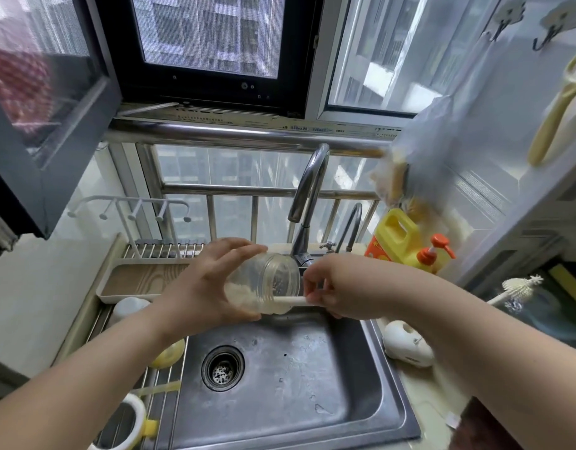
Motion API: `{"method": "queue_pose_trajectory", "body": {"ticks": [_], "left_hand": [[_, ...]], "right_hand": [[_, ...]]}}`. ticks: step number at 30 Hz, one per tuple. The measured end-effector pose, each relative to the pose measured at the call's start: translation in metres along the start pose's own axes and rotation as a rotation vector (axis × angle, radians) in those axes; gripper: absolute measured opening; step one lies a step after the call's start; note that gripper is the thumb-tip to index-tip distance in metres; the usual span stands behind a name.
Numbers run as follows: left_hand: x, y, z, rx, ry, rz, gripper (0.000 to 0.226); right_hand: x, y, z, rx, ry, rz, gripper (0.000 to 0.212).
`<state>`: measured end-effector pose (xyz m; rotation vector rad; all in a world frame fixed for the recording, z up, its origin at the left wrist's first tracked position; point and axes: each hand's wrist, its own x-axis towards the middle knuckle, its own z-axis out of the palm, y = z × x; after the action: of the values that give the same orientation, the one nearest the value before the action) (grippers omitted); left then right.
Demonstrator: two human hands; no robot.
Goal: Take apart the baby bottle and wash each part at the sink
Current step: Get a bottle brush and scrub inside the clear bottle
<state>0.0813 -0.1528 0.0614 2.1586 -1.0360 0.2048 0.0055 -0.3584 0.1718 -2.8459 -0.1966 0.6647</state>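
**Bottle scrub over the sink**

Left hand (205, 280) was wrapped around the clear bottle (264, 284), held sideways above the sink (280, 378), just in front of the tap (307, 196). Right hand (329, 287) pinched the white brush handle (291, 301), which poked into the bottle's mouth.

- One view only, worn on the person's head, so nothing was shared with a second camera
- It looked forward and steeply down over the sink (371, 378), close above it
- The wide lens bent the window frame (215, 89) at the top
- Both forearms entered from the bottom corners, and the faucet (309, 186) stood near the centre
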Motion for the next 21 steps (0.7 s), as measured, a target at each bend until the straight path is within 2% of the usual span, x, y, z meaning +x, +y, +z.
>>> {"method": "queue_pose_trajectory", "body": {"ticks": [5, 7, 9, 11, 14, 16, 19, 20, 21], "left_hand": [[-0.007, -0.005, 0.000, -0.057, 0.025, -0.071, 0.087], [-0.006, -0.003, -0.001, -0.040, 0.049, -0.072, 0.086], [-0.002, 0.001, -0.002, 0.014, 0.073, -0.036, 0.088], [0.002, 0.004, -0.002, 0.093, 0.097, 0.013, 0.087], [0.001, 0.003, -0.001, 0.189, 0.082, 0.074, 0.084], [-0.003, 0.004, -0.001, 0.208, 0.110, 0.100, 0.080], [-0.005, 0.007, -0.005, 0.222, 0.183, 0.089, 0.075], [-0.004, 0.008, -0.007, 0.230, 0.184, 0.085, 0.074], [-0.005, 0.008, -0.007, 0.239, 0.179, 0.082, 0.073]], "right_hand": [[-0.009, 0.007, -0.005, -0.277, 0.280, 0.001, 0.008], [-0.010, 0.012, -0.001, -0.327, 0.384, -0.043, 0.007], [-0.006, 0.008, 0.007, -0.307, 0.413, -0.023, 0.009], [0.000, 0.000, 0.013, -0.241, 0.352, 0.035, 0.016], [-0.001, 0.000, 0.008, -0.066, 0.142, 0.049, 0.012], [-0.006, 0.008, 0.003, 0.163, 0.003, 0.024, 0.011], [-0.015, 0.021, -0.001, 0.638, -0.175, 0.093, 0.019], [-0.016, 0.024, -0.002, 0.673, -0.190, 0.105, 0.020], [-0.016, 0.025, -0.002, 0.599, -0.151, 0.113, 0.019]]}}
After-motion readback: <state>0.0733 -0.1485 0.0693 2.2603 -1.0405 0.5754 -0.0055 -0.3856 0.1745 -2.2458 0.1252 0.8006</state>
